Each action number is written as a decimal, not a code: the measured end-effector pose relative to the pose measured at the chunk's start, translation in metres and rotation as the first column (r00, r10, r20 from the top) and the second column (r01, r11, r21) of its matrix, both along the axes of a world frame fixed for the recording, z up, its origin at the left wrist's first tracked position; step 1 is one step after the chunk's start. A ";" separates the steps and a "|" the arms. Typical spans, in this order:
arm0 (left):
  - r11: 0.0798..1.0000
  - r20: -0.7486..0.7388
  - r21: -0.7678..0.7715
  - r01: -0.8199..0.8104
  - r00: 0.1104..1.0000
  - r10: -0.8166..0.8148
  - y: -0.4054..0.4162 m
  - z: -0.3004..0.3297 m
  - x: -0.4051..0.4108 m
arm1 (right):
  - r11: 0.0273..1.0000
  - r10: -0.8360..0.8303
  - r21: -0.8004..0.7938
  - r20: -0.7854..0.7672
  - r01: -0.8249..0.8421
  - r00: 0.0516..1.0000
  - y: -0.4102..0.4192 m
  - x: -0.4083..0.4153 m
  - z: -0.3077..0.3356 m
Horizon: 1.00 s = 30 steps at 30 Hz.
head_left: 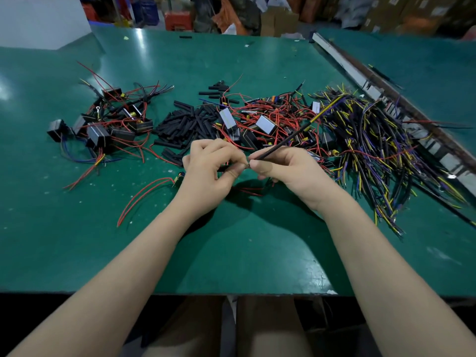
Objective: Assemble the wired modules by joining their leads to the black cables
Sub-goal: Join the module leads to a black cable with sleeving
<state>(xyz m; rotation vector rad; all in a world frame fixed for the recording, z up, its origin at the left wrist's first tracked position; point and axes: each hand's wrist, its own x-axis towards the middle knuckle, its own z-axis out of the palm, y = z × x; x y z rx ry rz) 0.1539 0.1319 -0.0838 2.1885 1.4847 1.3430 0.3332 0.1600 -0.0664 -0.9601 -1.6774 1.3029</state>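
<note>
- Left hand (210, 167): bare, no glove, ring or watch visible.
- Right hand (286, 168): bare, no glove, ring or watch visible.
- Both forearms: uncovered to the lower frame edge; no sleeve in view.

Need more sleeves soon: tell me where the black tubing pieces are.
Head view: the black tubing pieces lie centre-left on the green table, beyond the left hand.
</note>
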 end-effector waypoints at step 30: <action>0.943 -0.073 -0.028 -0.330 0.942 0.328 0.002 0.001 0.010 | 0.748 -0.342 0.664 0.370 0.012 0.864 -0.005 -0.014 -0.012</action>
